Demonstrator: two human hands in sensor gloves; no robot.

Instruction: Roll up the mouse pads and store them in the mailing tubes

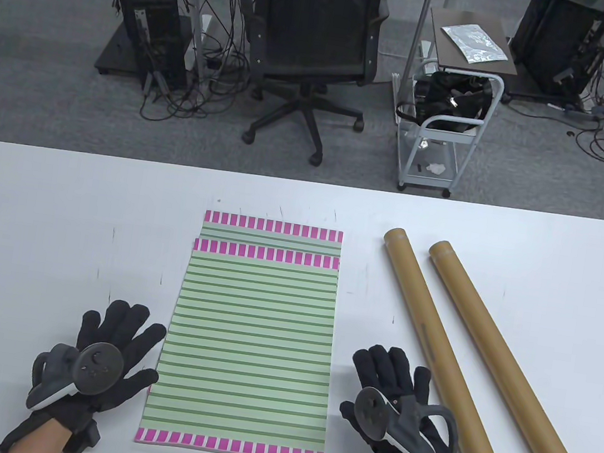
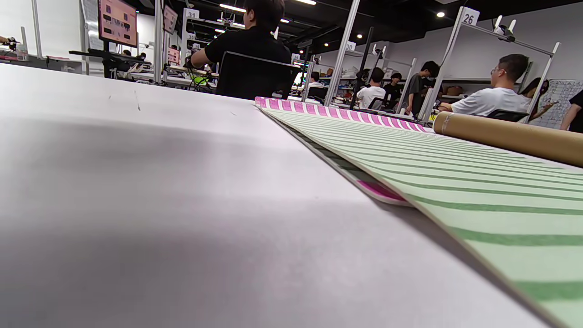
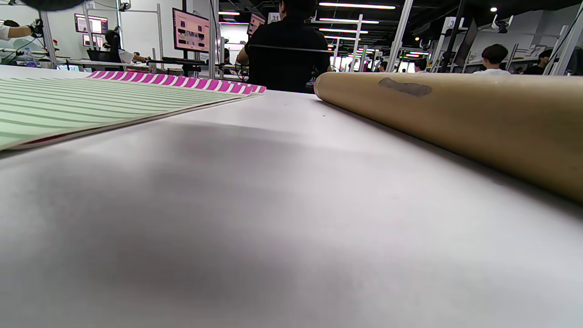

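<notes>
Green-striped flat mouse pad point(image 1: 249, 343) with magenta-and-white checked bands at both short ends, lying at the middle of the white table point(image 1: 53, 236); on top of a second pad of the same pattern point(image 1: 273, 232), whose far band sticks out beyond it. Seen from the left wrist view as a pale green sheet point(image 2: 478, 182) with the lower pad's pink edge point(image 2: 380, 190) peeping out underneath; from the right wrist view as a low striped plane point(image 3: 82, 105) on the left. No readable writing on either pad.

To the right, two long brown cardboard mailing tubes, side by side and slanted, apart from each other: nearer tube point(image 1: 442, 364) just beside the right hand, farther tube point(image 1: 511, 374) beyond it. A faint dark mark on the nearer tube's side point(image 3: 405, 86), too blurred to read.

Left hand point(image 1: 100, 361) in a black sensor glove, flat on the table just left of the top pad's near corner, fingers spread, gripping nothing, thumb tip close to the pad's edge; contact not clear. Right hand point(image 1: 395, 402) likewise flat, fingers apart and empty, between pad and nearer tube.

Beyond the table: black mesh office chair point(image 1: 311, 42), white trolley with a brown top point(image 1: 448, 106), black computer tower point(image 1: 144, 7). Number placards "26" point(image 2: 467, 18) and "31" point(image 2: 191, 13) on frames in the background.
</notes>
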